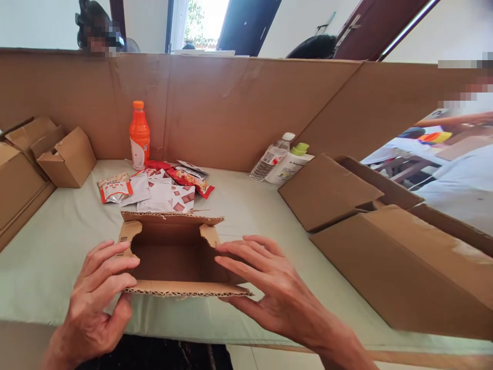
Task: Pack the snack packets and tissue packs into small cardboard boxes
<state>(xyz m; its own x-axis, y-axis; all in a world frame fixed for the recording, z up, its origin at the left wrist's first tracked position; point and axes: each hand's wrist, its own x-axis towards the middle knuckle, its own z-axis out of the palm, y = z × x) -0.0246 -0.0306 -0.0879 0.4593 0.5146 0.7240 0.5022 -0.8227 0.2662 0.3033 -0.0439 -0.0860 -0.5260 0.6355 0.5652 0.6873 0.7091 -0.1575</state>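
Note:
A small cardboard box (pixel 188 289) with its top flaps spread stands near the table's front edge, its dark brown inside facing me. My left hand (pixel 100 295) holds the box's left side, fingers on the side flap and thumb low at the front corner. At the right side my right hand (pixel 269 282) grips the box, fingers over the right flap and thumb under the front flap. Just behind the box lies a pile of snack and sachet packets (pixel 159 192), among them a red packet (pixel 188 179) and a silver-and-red packet (pixel 114 189).
An orange drink bottle (pixel 139 136) stands behind the packets. A clear plastic bottle (pixel 271 158) and a white bottle with a green cap (pixel 289 167) lean at the back. More cardboard boxes sit left (pixel 71 156) and right (pixel 408 267). A cardboard wall (pixel 239 113) closes the back; another person (pixel 458 169) is beyond it.

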